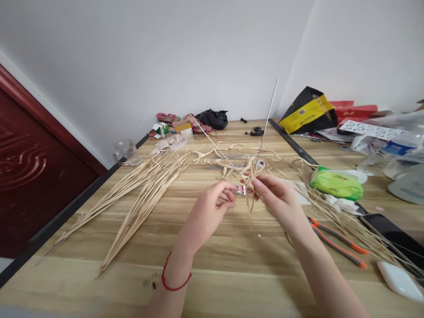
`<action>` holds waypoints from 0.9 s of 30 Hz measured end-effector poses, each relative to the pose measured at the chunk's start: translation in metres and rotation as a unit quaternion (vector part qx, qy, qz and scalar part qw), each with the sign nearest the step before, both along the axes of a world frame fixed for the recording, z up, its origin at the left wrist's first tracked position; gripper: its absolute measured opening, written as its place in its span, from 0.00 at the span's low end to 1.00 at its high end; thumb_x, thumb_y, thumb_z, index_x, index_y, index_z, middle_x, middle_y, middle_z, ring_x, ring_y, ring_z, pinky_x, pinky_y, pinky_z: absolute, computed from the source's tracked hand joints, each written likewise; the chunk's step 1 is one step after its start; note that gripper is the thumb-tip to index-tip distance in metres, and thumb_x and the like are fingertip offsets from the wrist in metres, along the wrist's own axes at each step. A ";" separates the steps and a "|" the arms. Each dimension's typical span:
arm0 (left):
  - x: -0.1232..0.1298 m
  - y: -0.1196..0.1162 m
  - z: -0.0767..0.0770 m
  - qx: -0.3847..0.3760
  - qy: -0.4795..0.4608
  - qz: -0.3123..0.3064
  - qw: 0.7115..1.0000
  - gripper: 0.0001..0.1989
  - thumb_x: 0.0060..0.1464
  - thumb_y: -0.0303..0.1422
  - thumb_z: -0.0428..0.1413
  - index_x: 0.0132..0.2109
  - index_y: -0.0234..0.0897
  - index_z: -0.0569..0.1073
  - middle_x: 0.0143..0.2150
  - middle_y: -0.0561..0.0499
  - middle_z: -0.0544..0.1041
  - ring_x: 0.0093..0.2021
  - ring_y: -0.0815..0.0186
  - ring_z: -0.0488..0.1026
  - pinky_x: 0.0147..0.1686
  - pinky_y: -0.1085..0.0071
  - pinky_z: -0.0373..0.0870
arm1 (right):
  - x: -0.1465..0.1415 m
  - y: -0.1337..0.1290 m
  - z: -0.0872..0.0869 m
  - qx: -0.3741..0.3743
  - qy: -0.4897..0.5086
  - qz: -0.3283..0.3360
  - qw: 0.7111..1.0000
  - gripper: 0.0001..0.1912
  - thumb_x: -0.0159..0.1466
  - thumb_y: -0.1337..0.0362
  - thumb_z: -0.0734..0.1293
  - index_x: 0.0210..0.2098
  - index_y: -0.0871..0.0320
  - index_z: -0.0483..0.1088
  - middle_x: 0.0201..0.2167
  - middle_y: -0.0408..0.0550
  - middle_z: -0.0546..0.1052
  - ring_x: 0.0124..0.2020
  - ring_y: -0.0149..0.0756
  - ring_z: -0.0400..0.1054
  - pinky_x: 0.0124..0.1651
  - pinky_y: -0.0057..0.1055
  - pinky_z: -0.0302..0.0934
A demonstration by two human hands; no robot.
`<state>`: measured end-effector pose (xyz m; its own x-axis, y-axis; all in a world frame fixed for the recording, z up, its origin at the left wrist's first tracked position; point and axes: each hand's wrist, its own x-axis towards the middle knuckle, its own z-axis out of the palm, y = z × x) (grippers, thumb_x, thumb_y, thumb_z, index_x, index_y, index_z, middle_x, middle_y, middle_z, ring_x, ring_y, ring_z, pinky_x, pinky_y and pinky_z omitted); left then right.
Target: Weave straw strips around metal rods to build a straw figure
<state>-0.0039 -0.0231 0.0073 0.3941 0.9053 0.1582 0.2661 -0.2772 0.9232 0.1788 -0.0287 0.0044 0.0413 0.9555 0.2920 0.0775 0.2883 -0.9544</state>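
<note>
My right hand (276, 194) pinches a small woven piece of pale rattan strips (253, 170) between thumb and fingers, above the table. Two thin metal rods rise from that piece: one rod (269, 115) stands nearly upright, while the other rod (215, 145) slants up to the left. Loose strip ends hang below the fingers. Just left of the woven piece is my left hand (212, 210), its fingers loosely curled, with a gap between thumb and index finger and nothing visible held. A red string bracelet (175, 289) circles my left wrist.
Two rattan bundles (142, 207) lie at left, near a glass mug (127, 152). More woven pieces (228, 163) lie behind my hands. At right are orange-handled pliers (338, 240), loose strips (347, 221), a green tissue pack (336, 182), a phone (394, 238) and a white case (399, 280).
</note>
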 end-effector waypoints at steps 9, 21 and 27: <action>-0.007 0.008 0.001 0.052 0.119 -0.080 0.988 0.10 0.52 0.18 0.53 0.34 0.38 0.70 0.37 0.54 0.75 0.39 0.67 0.74 0.40 0.71 0.69 | -0.003 0.001 -0.003 -0.033 0.052 -0.014 0.998 0.13 0.55 0.53 0.73 0.30 0.57 0.75 0.26 0.44 0.75 0.25 0.29 0.66 0.28 0.26 0.64; -0.008 0.004 0.008 0.020 0.029 -0.006 0.999 0.09 0.55 0.38 0.59 0.42 0.40 0.73 0.42 0.51 0.78 0.43 0.64 0.76 0.46 0.66 0.72 | -0.007 0.003 -0.011 -0.002 0.017 -0.001 1.000 0.11 0.57 0.55 0.71 0.33 0.57 0.76 0.29 0.47 0.78 0.28 0.33 0.69 0.30 0.30 0.66; -0.003 0.008 0.002 -0.025 -0.043 0.023 0.999 0.07 0.52 0.31 0.60 0.40 0.37 0.74 0.37 0.49 0.79 0.40 0.64 0.78 0.43 0.66 0.75 | -0.011 0.002 -0.013 0.009 0.002 0.013 1.000 0.12 0.58 0.55 0.70 0.35 0.57 0.75 0.31 0.48 0.78 0.28 0.34 0.70 0.30 0.32 0.67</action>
<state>-0.0071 -0.0154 0.0093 0.3394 0.9296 0.1436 0.1969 -0.2195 0.9555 0.1677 -0.0266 -0.0084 0.0170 0.9510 0.3087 0.0654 0.3070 -0.9495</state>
